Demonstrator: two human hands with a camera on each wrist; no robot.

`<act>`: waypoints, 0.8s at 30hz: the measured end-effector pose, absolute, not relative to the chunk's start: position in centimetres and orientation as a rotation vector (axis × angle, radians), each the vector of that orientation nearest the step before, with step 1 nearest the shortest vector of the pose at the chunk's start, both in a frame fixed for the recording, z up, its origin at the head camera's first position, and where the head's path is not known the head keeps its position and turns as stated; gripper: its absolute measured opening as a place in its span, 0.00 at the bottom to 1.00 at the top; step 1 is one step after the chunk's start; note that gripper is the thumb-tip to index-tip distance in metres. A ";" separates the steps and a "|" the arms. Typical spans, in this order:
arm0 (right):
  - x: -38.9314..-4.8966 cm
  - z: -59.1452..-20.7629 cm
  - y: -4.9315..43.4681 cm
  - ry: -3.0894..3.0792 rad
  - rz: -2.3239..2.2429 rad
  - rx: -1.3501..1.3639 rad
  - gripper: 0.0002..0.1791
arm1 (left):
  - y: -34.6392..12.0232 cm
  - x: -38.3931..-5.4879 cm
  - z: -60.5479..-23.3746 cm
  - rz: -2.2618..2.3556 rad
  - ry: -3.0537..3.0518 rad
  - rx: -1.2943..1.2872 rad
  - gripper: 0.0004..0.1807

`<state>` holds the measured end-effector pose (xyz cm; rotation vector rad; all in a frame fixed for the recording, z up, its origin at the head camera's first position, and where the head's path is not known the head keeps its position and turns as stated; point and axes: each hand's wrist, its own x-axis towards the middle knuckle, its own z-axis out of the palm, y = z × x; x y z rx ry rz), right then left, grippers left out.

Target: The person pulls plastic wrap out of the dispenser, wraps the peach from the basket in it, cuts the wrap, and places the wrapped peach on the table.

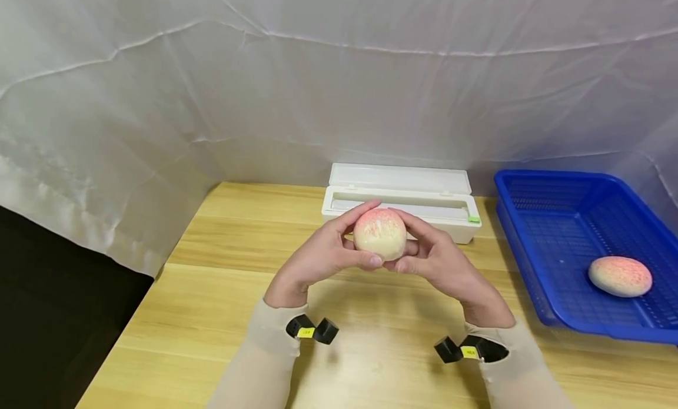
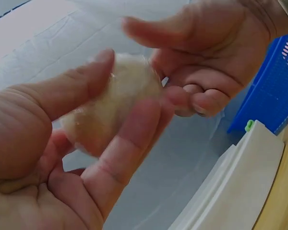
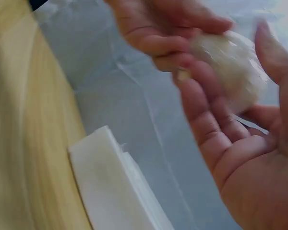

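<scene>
Grip: left hand (image 1: 324,251) and right hand (image 1: 444,262) both curled round pink-and-cream peach (image 1: 379,235), thumbs on near side. Peach held above table, just before lidded white box (image 1: 450,231), lid raised. Skin glossy, probably film-covered. Judgement: light, even pressure; turn slowly, smooth with thumbs, support opposite side. Surface: wood-grain table (image 1: 206,321). Blue basket (image 1: 556,175) at right, second peach (image 1: 620,276) inside. Pale creased cloth (image 1: 318,103) behind.

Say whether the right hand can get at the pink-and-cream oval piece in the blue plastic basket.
Probably yes, once free: the right hand helps hold a pink-and-cream round piece, but nothing covers the oval piece in the open basket.
</scene>
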<state>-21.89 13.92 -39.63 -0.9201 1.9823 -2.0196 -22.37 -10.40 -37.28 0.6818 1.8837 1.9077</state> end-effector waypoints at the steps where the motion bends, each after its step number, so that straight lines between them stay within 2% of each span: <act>1: -21.9 -39.6 14.0 2.002 -2.003 -0.932 0.46 | -10.4 -22.4 -37.2 1.913 1.863 0.684 0.51; 3: -21.9 -39.7 14.0 2.103 -1.956 -0.990 0.48 | -10.5 -22.3 -37.2 1.920 1.830 0.701 0.50; 8: -22.0 -40.0 13.8 2.334 -1.858 -1.098 0.45 | -10.8 -22.4 -37.2 1.912 1.824 0.745 0.48; 17: -22.0 -40.1 14.0 2.245 -1.903 -0.949 0.37 | -10.7 -22.4 -37.5 1.803 2.021 0.777 0.47; 24: -22.5 -40.4 13.9 2.387 -1.741 -0.803 0.44 | -10.6 -23.0 -38.3 1.630 2.314 0.758 0.52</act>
